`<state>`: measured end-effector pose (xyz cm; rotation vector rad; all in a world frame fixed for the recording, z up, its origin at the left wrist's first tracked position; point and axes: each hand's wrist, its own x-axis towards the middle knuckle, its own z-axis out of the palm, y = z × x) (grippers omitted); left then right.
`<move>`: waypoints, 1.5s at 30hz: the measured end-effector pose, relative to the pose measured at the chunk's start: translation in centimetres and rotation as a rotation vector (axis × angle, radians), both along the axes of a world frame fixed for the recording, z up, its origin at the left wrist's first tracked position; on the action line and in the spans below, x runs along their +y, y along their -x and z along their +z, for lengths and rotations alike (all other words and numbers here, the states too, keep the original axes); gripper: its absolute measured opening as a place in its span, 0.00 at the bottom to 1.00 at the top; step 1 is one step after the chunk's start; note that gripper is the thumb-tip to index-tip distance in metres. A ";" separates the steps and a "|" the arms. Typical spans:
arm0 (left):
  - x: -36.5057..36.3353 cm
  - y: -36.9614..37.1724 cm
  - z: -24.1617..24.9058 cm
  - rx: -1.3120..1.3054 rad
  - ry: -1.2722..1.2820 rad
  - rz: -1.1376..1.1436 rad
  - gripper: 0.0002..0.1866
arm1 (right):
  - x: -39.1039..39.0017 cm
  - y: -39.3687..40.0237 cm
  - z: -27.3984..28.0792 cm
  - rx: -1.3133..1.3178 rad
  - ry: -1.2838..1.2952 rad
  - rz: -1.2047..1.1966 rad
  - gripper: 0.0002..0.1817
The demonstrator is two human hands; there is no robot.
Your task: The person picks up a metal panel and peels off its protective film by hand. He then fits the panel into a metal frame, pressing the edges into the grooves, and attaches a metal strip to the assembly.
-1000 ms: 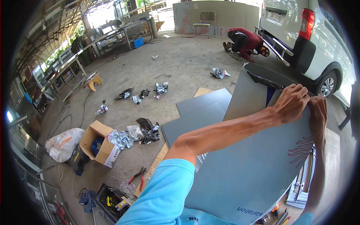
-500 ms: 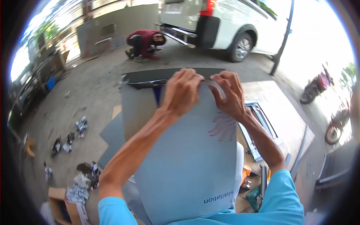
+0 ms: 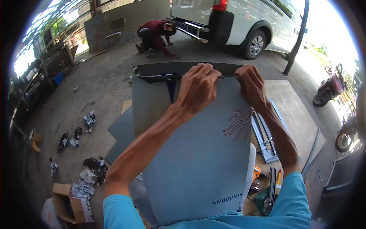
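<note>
A large panel covered in grey film (image 3: 190, 160) with printed lettering leans toward my body. Along its far end runs a bare dark strip (image 3: 164, 68), where the film's edge is lifted and curled. My left hand (image 3: 200, 86) pinches that film edge near the middle. Close by on the right, my right hand (image 3: 251, 84) has its fingers curled closed on the same edge. The exact fingertip contact is partly hidden behind the knuckles. Red wavy lines (image 3: 238, 122) show on the film below my right hand.
An orange drill (image 3: 259, 173), a green power tool (image 3: 262, 200) and metal rails (image 3: 263, 133) lie at the right. Crumpled film (image 3: 83, 187) and a cardboard box (image 3: 72, 206) are at the lower left. Beyond, a person (image 3: 156, 36) crouches behind a white van (image 3: 244, 23).
My right hand's fingers have closed in on the film edge; the thumb was apart before. The view has shifted slightly, and the crouching person's arm reaches farther toward the ground.
</note>
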<state>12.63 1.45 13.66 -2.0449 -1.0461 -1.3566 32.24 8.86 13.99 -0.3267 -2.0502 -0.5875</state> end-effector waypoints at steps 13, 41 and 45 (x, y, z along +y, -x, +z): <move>1.6 0.8 -2.3 -0.101 0.029 -0.088 0.06 | -2.0 2.1 -2.8 0.120 0.489 -0.330 0.08; -18.4 13.7 5.7 -0.251 0.078 0.302 0.07 | -0.9 -13.5 -2.6 0.396 1.122 0.130 0.17; -29.3 10.1 -0.1 -0.525 0.396 0.442 0.05 | -6.9 -6.7 1.3 -0.035 1.223 0.036 0.08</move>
